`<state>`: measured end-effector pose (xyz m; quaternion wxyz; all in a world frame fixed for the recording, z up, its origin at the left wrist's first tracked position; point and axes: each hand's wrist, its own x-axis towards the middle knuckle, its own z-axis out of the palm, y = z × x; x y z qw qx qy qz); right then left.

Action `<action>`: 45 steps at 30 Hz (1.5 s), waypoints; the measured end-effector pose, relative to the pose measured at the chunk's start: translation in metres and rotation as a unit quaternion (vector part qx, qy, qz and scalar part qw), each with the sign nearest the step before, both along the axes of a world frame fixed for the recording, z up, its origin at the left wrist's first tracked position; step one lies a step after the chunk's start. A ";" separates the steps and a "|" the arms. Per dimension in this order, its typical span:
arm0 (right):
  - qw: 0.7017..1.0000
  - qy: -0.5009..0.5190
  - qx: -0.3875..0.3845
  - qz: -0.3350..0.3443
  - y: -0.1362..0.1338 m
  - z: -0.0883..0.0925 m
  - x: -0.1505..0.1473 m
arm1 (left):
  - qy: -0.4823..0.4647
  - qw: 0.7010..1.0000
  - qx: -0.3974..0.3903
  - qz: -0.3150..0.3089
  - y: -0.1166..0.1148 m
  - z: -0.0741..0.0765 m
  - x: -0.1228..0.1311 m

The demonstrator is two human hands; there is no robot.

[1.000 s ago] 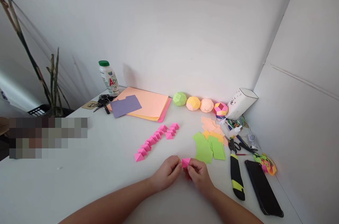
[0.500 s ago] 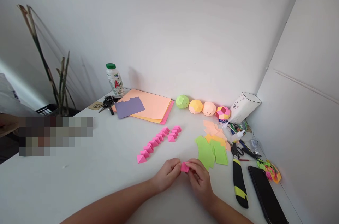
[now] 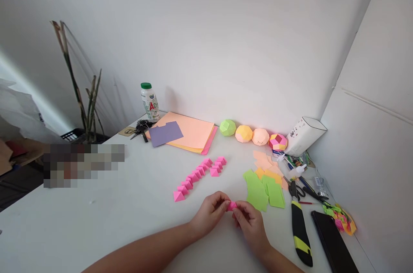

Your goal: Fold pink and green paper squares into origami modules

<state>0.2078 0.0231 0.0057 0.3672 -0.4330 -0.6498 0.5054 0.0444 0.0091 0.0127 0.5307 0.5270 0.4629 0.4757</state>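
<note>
Between my fingertips is a small folded piece of pink paper (image 3: 232,206). My left hand (image 3: 211,213) pinches it from the left, and my right hand (image 3: 250,220) grips its right side with thumb and fingers. Part of the paper is hidden behind my fingers. Beyond my hands, a long slanting row of pink folded paper pyramids (image 3: 190,180) stands on the white table (image 3: 129,204). A shorter row of pink pyramids (image 3: 218,166) lies just to its right. Green paper scraps (image 3: 257,193) lie close to my right hand.
Paper balls (image 3: 244,134) line the wall. Coloured sheets (image 3: 193,128) and a white bottle (image 3: 150,103) are at the back left. At right lie a utility knife (image 3: 300,232), scissors (image 3: 298,191), a glue bottle (image 3: 297,171), a black phone (image 3: 334,240) and crumpled paper (image 3: 342,219).
The whole view has shifted, so the scene sits slightly farther right and lower. My right thumb has moved on the pink piece, and the piece is turned differently between my fingers.
</note>
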 end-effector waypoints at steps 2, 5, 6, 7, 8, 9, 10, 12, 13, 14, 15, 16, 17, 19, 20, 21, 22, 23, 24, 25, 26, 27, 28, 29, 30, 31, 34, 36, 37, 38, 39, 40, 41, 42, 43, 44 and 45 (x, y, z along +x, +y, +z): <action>1.000 0.005 -0.012 -0.010 0.001 -0.001 0.000 | 0.019 1.000 0.003 0.020 0.000 -0.003 0.000; 0.999 0.012 -0.031 -0.020 0.003 -0.003 0.001 | 0.049 0.998 0.002 0.036 0.000 -0.005 0.001; 0.999 0.014 -0.036 -0.017 0.004 -0.004 0.001 | 0.055 0.998 -0.001 0.038 0.000 -0.005 0.001; 0.999 0.014 -0.040 -0.013 0.005 -0.004 0.001 | 0.059 0.997 -0.005 0.039 0.000 -0.004 0.002; 0.999 0.015 -0.043 -0.008 0.006 -0.005 0.002 | 0.060 0.997 -0.008 0.040 0.000 -0.004 0.002; 0.999 0.015 -0.046 -0.005 0.007 -0.005 0.002 | 0.060 0.997 -0.009 0.043 0.000 -0.004 0.003; 0.999 0.017 -0.049 -0.005 0.008 -0.005 0.002 | 0.061 0.997 -0.007 0.047 0.000 -0.004 0.004; 0.998 0.023 -0.055 -0.011 0.010 -0.005 0.002 | 0.069 0.996 0.006 0.062 -0.001 -0.004 0.006; 0.998 0.028 -0.058 -0.018 0.012 -0.004 0.002 | 0.080 0.994 0.015 0.072 -0.002 -0.005 0.007; 0.997 0.033 -0.062 -0.028 0.013 -0.004 0.002 | 0.098 0.992 0.024 0.079 -0.004 -0.007 0.008; 0.996 0.040 -0.067 -0.039 0.015 -0.003 0.002 | 0.123 0.988 0.038 0.081 -0.005 -0.008 0.008; 0.995 0.046 -0.072 -0.052 0.017 -0.002 0.001 | 0.160 0.982 0.061 0.075 -0.007 -0.009 0.009; 0.994 0.052 -0.076 -0.064 0.020 -0.001 0.001 | 0.215 0.971 0.091 0.053 -0.010 -0.009 0.009; 0.992 0.057 -0.078 -0.082 0.024 0.001 0.001 | 0.336 0.933 0.128 -0.030 -0.015 -0.008 0.008; 0.992 0.055 -0.076 -0.086 0.026 0.002 0.000 | 0.381 0.910 0.143 -0.072 -0.018 -0.006 0.007; 0.992 0.049 -0.071 -0.088 0.028 0.004 0.000 | 0.410 0.886 0.170 -0.132 -0.021 -0.003 0.005; 0.994 0.038 -0.065 -0.085 0.030 0.006 -0.001 | 0.430 0.865 0.195 -0.170 -0.023 -0.001 0.004; 0.995 0.023 -0.055 -0.078 0.031 0.009 -0.003 | 0.445 0.849 0.209 -0.193 -0.025 0.002 0.002; 0.997 0.005 -0.038 -0.070 0.034 0.011 -0.006 | 0.456 0.837 0.215 -0.212 -0.026 0.004 0.001; 0.998 -0.015 -0.017 -0.059 0.036 0.014 -0.011 | 0.463 0.831 0.216 -0.220 -0.027 0.005 0.000; 0.998 -0.034 0.019 -0.058 0.039 0.016 -0.017 | 0.468 0.828 0.213 -0.223 -0.026 0.005 0.000; 0.995 -0.052 0.064 -0.060 0.044 0.017 -0.024 | 0.470 0.827 0.210 -0.224 -0.026 0.005 0.000; 0.991 -0.066 0.096 -0.066 0.048 0.018 -0.033 | 0.470 0.828 0.209 -0.224 -0.025 0.003 0.001; 0.988 -0.081 0.110 -0.070 0.053 0.018 -0.042 | 0.469 0.828 0.210 -0.223 -0.024 0.000 0.002; 0.987 -0.102 0.107 -0.068 0.059 0.018 -0.050 | 0.468 0.828 0.213 -0.224 -0.022 -0.003 0.003; 0.986 -0.121 0.096 -0.064 0.064 0.016 -0.059 | 0.468 0.827 0.216 -0.225 -0.021 -0.007 0.004; 0.983 -0.138 0.099 -0.062 0.075 0.009 -0.076 | 0.477 0.821 0.220 -0.223 -0.019 -0.019 0.006; 0.981 -0.153 0.106 -0.063 0.078 0.006 -0.082 | 0.480 0.821 0.223 -0.215 -0.019 -0.022 0.006; 0.979 -0.162 0.108 -0.065 0.079 0.005 -0.083 | 0.480 0.820 0.227 -0.216 -0.019 -0.022 0.006; 0.977 -0.170 0.111 -0.067 0.079 0.005 -0.084 | 0.478 0.821 0.228 -0.213 -0.019 -0.021 0.006; 0.975 -0.179 0.113 -0.070 0.078 0.004 -0.084 | 0.476 0.822 0.230 -0.212 -0.020 -0.019 0.006; 0.973 -0.187 0.115 -0.074 0.078 0.005 -0.084 | 0.473 0.823 0.231 -0.212 -0.021 -0.017 0.006; 0.971 -0.195 0.117 -0.078 0.077 0.005 -0.085 | 0.470 0.825 0.232 -0.211 -0.021 -0.014 0.005; 0.969 -0.202 0.119 -0.082 0.077 0.005 -0.085 | 0.468 0.826 0.234 -0.211 -0.022 -0.012 0.005; 0.966 -0.209 0.122 -0.086 0.076 0.005 -0.086 | 0.466 0.827 0.236 -0.209 -0.022 -0.010 0.004; 0.965 -0.214 0.125 -0.089 0.076 0.005 -0.087 | 0.464 0.827 0.240 -0.206 -0.023 -0.008 0.004; 0.963 -0.218 0.129 -0.090 0.076 0.004 -0.088 | 0.463 0.828 0.243 -0.202 -0.023 -0.007 0.004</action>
